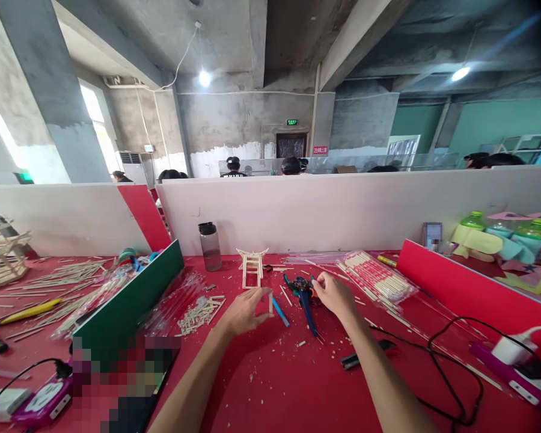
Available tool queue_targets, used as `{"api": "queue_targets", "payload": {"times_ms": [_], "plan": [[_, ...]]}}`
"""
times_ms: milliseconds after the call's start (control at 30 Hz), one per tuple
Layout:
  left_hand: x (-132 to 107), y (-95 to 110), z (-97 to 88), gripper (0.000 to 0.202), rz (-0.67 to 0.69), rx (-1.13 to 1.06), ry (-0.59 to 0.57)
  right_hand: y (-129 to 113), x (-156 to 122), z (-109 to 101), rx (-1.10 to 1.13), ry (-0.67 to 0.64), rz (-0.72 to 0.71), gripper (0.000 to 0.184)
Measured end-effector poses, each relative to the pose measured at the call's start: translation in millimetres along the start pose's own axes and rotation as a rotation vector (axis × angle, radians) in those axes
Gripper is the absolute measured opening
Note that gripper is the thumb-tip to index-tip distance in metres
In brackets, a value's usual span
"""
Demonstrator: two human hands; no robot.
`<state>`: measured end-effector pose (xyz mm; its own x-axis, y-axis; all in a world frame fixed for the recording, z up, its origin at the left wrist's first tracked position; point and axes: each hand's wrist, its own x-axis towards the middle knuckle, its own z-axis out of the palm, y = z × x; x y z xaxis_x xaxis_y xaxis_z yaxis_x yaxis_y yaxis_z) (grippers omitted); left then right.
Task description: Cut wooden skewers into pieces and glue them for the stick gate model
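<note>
My left hand (246,311) rests on the red table (270,385), its fingers pinched round a small frame of wooden sticks (267,299). My right hand (335,294) is closed near the handles of blue and black pliers (305,291); I cannot tell what its fingertips hold. A blue stick (280,312) lies between the two hands. Just behind stands a small wooden stick model (251,268), upright.
A grey water bottle (210,246), packs of sticks (379,279), cut stick pieces (201,313), a green divider (130,297), a red divider (473,294), black cables (451,367) and power strips surround me. People sit beyond the white partition (342,204).
</note>
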<state>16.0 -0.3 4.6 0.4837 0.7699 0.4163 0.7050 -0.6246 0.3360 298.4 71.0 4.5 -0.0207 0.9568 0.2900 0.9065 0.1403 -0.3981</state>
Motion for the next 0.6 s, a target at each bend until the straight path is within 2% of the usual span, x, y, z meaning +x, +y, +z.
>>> {"api": "queue_targets", "payload": {"times_ms": [167,333,467,600], "plan": [[-1,-4,-1.0,0.05,-0.017,-0.011,0.034,17,1,-2,-0.083,-0.182,0.077,0.035],[-1,-9,1.2,0.049,-0.039,-0.018,0.05,18,-1,-7,-0.081,-0.195,0.106,0.04],[-1,-12,4.5,0.05,-0.037,-0.025,0.052,17,-2,-6,-0.039,-0.244,0.105,0.037],[-2,-12,5.8,0.048,-0.04,-0.027,0.062,20,0,0,0.041,-0.235,0.125,0.033]]}}
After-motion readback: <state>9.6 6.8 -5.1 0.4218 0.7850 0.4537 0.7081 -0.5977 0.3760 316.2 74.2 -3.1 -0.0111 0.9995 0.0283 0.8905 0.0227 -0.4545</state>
